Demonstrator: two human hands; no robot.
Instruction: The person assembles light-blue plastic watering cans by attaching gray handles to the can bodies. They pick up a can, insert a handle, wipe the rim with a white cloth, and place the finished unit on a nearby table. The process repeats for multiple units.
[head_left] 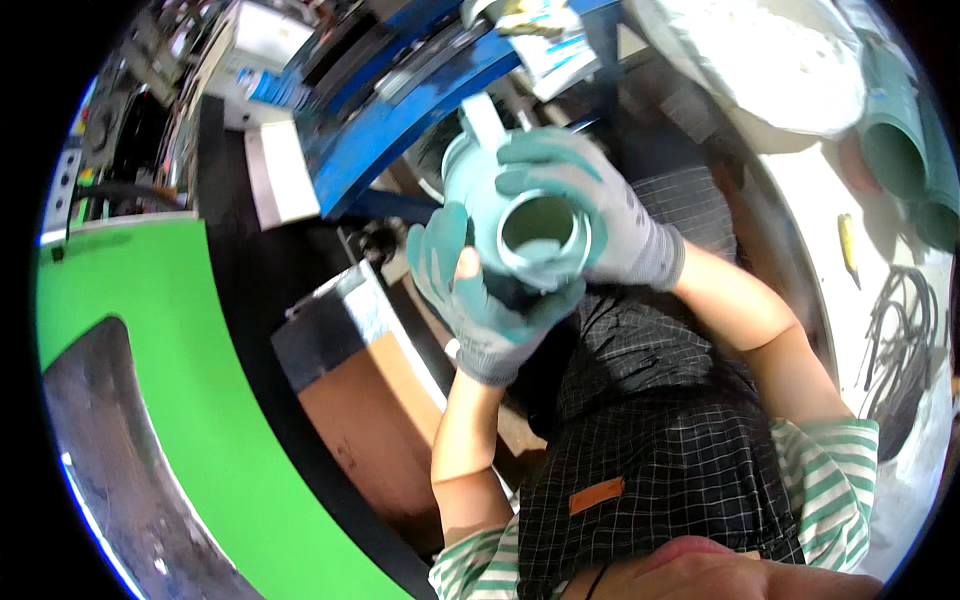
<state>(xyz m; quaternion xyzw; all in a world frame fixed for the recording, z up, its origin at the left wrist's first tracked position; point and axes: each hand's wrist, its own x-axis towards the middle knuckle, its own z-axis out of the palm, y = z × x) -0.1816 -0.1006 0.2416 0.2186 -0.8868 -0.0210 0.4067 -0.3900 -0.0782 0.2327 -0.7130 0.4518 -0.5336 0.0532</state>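
The left hand (492,315), at seven o'clock, and right hand (618,215), at three, press curved, rubber-coated fingers around a smooth, pale-green, round-mouthed pipe fitting (482,196).

No text legible, print on white-blue packet (560,66) blurred

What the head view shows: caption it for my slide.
Gloved left hand and right hand hold a pale green, open-ended tubular part, with a bright green surface to the left.
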